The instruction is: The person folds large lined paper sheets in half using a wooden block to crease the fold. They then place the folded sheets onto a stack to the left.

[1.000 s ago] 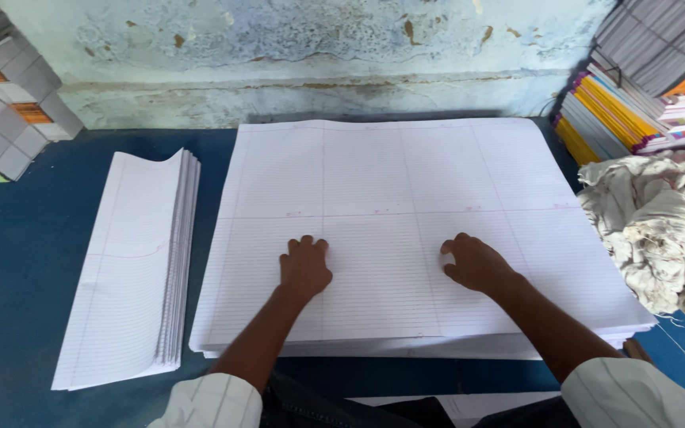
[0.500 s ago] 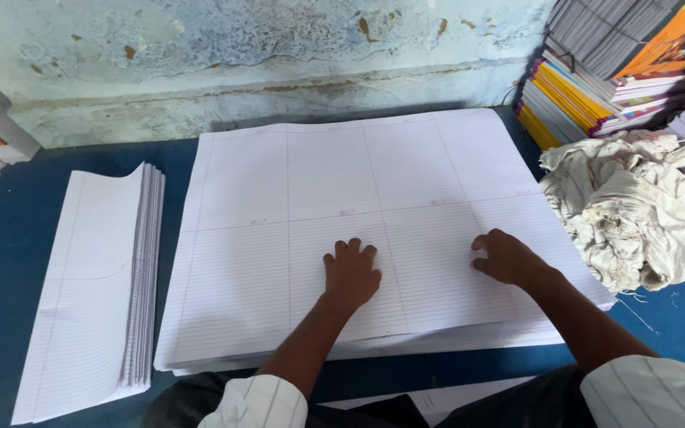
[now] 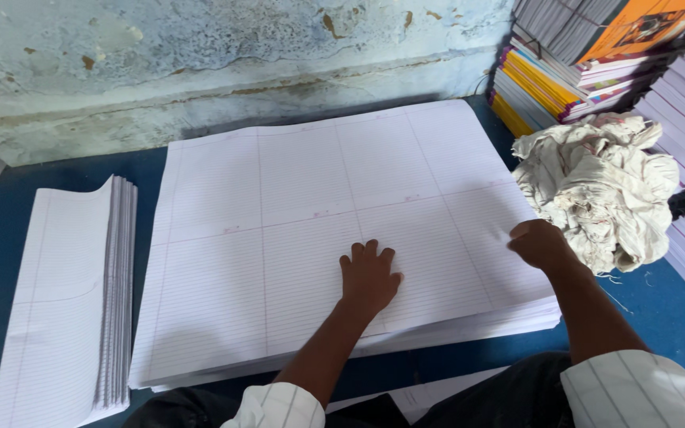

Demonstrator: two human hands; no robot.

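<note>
two hands on thick stack of large white ruled paper sheets: left hand flat, fingers together; right hand curled pinching top sheet's right edge. best keep left pressing, lift single sheet.

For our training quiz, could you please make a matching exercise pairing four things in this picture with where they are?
Things:
1. left hand
2. right hand
3. cloth
4. folded sheets

Places:
A. at the big stack's right edge
B. flat on the big stack's top sheet
C. left of the big stack
D. right of the big stack, by the books

Pairs: 1-B, 2-A, 3-D, 4-C
</note>
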